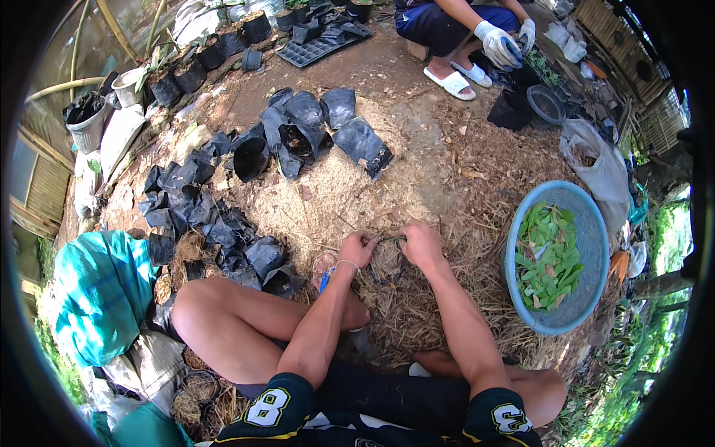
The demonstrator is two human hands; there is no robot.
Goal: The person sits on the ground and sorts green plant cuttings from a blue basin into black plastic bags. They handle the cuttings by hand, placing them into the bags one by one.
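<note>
My left hand (pixel 359 249) and my right hand (pixel 421 243) are close together in front of me, both with fingers pinched. Between them runs a thin dark strand, too fine to name for sure. Just beneath my hands sits a round clump of dry straw (pixel 389 262) with a dark rim partly round it; I cannot tell if that is a pot's edge. Loose straw (pixel 402 320) covers the ground between my legs. To the left of my hands lie several black plastic grow bags (pixel 264 255), some crumpled.
At the right stands a blue basin (pixel 517 294) of green leaves (pixel 550 257). A teal sack (pixel 104 290) bulges at the left. Ahead, a person with white gloves (pixel 497 46) squats by a black pot (pixel 511 110). A black seedling tray (pixel 324 46) lies farther back.
</note>
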